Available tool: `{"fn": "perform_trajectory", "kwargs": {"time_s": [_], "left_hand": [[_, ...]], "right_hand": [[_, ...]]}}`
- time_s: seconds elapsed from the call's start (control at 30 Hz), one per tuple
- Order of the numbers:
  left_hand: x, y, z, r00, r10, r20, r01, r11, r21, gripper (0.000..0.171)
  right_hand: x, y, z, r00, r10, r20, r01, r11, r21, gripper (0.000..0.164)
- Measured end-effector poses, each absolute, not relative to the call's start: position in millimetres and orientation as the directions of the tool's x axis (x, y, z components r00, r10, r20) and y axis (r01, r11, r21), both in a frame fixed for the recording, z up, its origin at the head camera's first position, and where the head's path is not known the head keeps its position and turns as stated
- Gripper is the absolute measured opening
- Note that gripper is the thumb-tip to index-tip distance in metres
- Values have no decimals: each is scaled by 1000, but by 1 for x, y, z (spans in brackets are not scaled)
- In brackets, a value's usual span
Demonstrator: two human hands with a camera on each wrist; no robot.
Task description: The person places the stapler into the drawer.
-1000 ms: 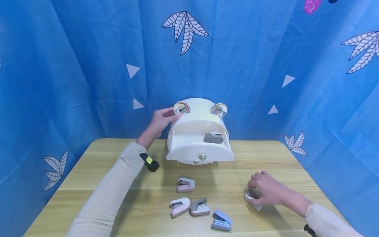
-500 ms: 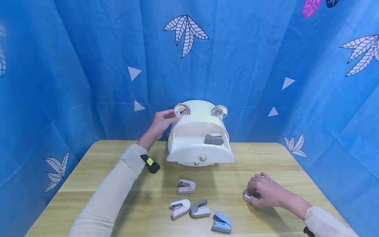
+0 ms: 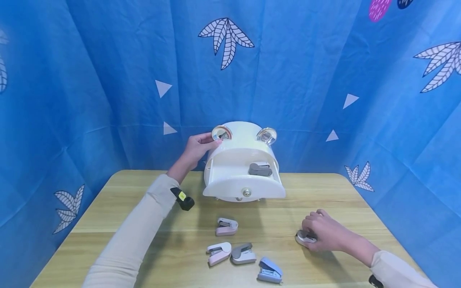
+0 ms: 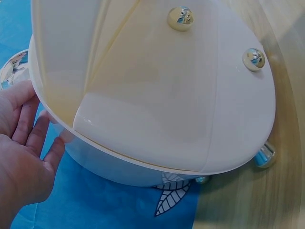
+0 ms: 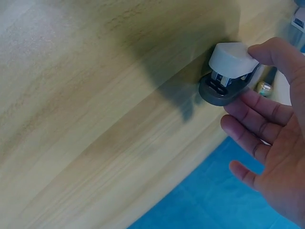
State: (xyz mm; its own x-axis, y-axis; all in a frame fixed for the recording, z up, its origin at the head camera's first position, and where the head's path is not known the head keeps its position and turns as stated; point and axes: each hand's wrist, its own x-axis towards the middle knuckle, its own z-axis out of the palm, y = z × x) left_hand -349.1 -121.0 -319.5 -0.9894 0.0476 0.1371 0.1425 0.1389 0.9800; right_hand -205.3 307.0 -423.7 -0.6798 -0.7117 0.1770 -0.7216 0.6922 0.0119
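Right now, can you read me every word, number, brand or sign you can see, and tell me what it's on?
No text can be read clearly.
Small yellow sticker on the black wrist device: marks too small to read.
White-and-grey plastic stapler in the right hand: no readable print.
White rounded plastic drawer box: no writing visible.

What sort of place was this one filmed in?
Probably a makeshift filming booth: blue printed cloth hangs behind and beside a wood-grain table, set with a white drawer box and several staplers.
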Motion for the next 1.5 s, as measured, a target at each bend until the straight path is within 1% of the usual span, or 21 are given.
{"fn": "perform_trajectory", "kwargs": {"time_s": [0.13, 0.27, 0.53, 0.6, 0.8, 1.23, 1.37, 1.5], "left_hand": [[-350, -121, -320, -991, 51, 125, 131, 149, 980, 53], [-350, -121, -319, -991, 51, 126, 133, 150, 980, 53], [-351, -122, -319, -990, 51, 128, 134, 149, 980, 53], [-350, -122, -320, -990, 50, 131, 137, 147, 980, 52], [-349, -122, -320, -990, 47, 135, 140, 144, 980, 52], [-349, -121, -319, -989, 45, 138, 143, 136, 980, 51], [-349, -121, -319, -989, 47, 137, 142, 129, 981, 51], [-350, -121, -319, -989, 47, 139, 144, 126, 982, 52]], "right_hand": [[-208, 306, -416, -674, -714, 190, -724, 689, 21, 27], [-213, 305, -398, -660, -717, 224, -729, 683, 37, 26], [-227, 298, -356, -586, -735, 342, -745, 654, 129, 30], [-229, 295, -345, -580, -735, 350, -740, 655, 151, 29], [-234, 285, -313, -569, -741, 357, -730, 655, 195, 23], [-247, 253, -243, -550, -757, 352, -710, 646, 280, 25], [-250, 237, -229, -526, -775, 350, -722, 624, 297, 26], [-253, 217, -220, -479, -806, 347, -743, 583, 329, 27]]}}
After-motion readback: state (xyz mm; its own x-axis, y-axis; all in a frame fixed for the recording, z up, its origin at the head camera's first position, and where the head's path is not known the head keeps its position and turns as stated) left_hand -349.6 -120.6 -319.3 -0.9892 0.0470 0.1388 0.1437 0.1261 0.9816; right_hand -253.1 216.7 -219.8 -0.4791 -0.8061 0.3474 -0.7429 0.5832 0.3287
